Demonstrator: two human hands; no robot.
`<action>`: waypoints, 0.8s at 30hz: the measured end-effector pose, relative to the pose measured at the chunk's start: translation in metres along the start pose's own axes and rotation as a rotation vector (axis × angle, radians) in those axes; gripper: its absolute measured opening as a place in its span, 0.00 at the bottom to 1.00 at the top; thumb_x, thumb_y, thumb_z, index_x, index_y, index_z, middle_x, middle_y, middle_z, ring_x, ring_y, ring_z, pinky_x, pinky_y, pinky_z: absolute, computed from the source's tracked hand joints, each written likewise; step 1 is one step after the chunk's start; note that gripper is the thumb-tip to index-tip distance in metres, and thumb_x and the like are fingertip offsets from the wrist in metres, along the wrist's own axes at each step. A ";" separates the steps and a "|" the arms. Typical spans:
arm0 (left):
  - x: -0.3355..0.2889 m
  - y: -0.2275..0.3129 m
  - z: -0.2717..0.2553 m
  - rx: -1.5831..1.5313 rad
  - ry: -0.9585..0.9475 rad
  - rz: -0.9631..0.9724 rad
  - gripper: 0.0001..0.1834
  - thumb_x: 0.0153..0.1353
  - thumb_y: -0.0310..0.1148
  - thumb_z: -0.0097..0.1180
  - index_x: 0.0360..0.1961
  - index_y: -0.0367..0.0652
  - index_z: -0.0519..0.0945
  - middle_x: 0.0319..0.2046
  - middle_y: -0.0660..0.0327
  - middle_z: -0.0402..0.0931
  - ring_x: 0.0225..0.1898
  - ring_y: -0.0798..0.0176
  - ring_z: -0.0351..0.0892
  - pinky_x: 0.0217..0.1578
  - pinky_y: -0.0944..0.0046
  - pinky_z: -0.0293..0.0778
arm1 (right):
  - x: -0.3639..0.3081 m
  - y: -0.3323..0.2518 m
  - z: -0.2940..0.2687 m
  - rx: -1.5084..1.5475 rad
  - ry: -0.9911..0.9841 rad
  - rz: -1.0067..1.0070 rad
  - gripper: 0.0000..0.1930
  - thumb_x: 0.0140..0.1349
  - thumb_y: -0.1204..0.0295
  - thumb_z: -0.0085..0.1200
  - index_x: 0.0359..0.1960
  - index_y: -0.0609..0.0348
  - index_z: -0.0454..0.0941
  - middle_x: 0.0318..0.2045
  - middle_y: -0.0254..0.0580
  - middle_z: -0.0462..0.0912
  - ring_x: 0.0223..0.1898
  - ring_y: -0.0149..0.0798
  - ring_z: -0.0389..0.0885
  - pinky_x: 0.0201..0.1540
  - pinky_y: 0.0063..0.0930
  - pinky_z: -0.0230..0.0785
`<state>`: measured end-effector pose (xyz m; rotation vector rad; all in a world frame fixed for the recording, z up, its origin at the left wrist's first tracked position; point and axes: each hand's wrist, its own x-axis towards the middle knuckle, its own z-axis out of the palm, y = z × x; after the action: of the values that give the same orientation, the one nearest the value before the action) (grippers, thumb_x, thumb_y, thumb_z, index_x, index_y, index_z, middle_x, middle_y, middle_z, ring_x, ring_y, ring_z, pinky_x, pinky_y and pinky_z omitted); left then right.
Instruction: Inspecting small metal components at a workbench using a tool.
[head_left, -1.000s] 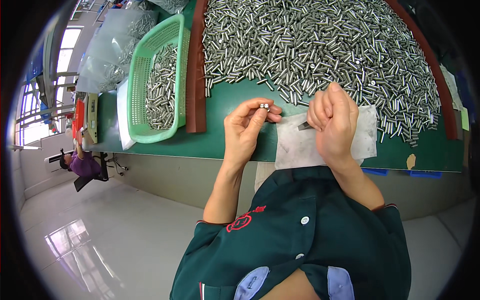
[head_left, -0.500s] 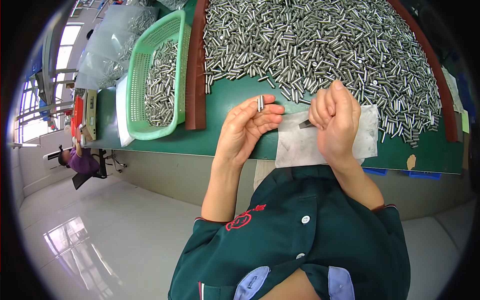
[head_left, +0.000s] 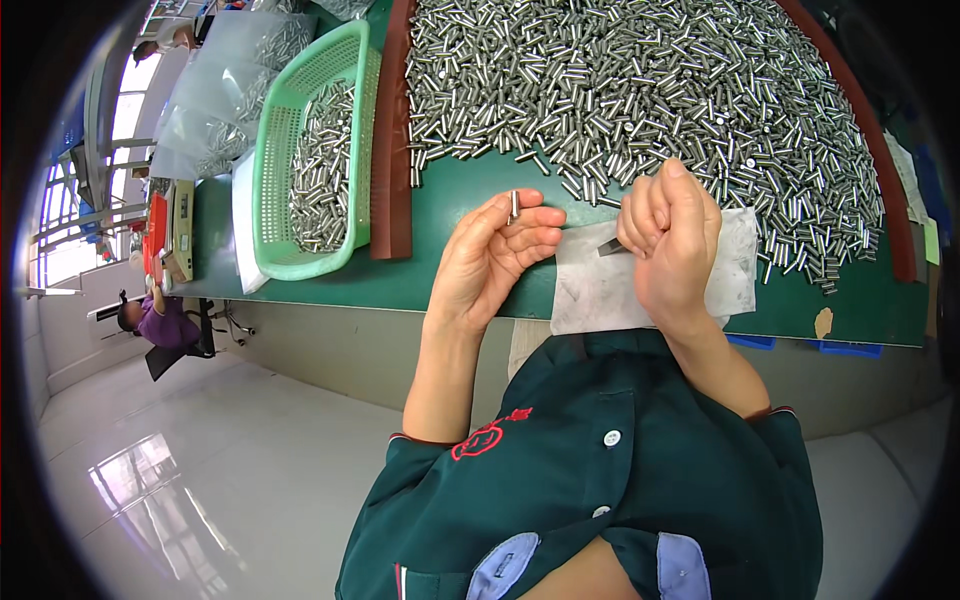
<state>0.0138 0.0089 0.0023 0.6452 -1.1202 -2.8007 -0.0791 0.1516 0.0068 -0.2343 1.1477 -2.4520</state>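
Note:
My left hand point(head_left: 490, 255) pinches a short, shiny metal pin point(head_left: 515, 205) between thumb and fingertips, with the pin standing roughly upright. The other fingers curl loosely behind it. To its right, my right hand point(head_left: 675, 235) is closed in a fist around a flat grey metal tool point(head_left: 609, 247); only the tool's end sticks out on the left, so its kind is hidden. Beneath this fist lies a smudged white cloth or paper point(head_left: 590, 290) at the table's near edge. A large heap of similar metal pins point(head_left: 610, 90) spreads beyond both hands.
Dark red rails point(head_left: 392, 190) border the heap on the green table point(head_left: 440, 185). A green plastic basket point(head_left: 262, 190) with pins stands left, near clear bags point(head_left: 215, 90) of pins. Farther left are a scale point(head_left: 180, 230) and a seated person in purple point(head_left: 165, 325).
The pin in my left fingertips has turned slightly and shifted a little left. My right hand keeps its place. Another person's head has come into view at the upper left.

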 end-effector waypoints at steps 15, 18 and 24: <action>0.037 0.015 0.014 1.565 0.271 0.612 0.09 0.45 0.22 0.55 0.32 0.38 0.76 0.10 0.64 0.60 0.12 0.72 0.57 0.15 0.71 0.56 | -0.001 -0.002 0.000 0.082 0.018 0.052 0.18 0.61 0.69 0.36 0.12 0.55 0.54 0.08 0.29 0.56 0.11 0.21 0.50 0.13 0.17 0.43; 0.045 0.009 0.007 1.676 0.158 0.795 0.10 0.45 0.22 0.55 0.32 0.40 0.77 0.11 0.58 0.60 0.12 0.66 0.60 0.16 0.68 0.59 | -0.001 -0.003 0.000 0.096 0.017 0.060 0.18 0.61 0.69 0.36 0.12 0.55 0.54 0.09 0.29 0.56 0.11 0.21 0.50 0.13 0.17 0.43; 0.042 0.008 0.010 1.775 0.224 0.739 0.04 0.48 0.25 0.53 0.26 0.37 0.71 0.19 0.52 0.72 0.22 0.50 0.72 0.23 0.57 0.66 | -0.001 -0.003 -0.001 0.097 0.033 0.067 0.18 0.61 0.69 0.36 0.12 0.55 0.54 0.08 0.28 0.56 0.11 0.21 0.50 0.13 0.17 0.43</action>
<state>-0.0295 0.0011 -0.0014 0.3186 -2.6994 -0.5984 -0.0796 0.1543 0.0084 -0.1251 1.0300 -2.4532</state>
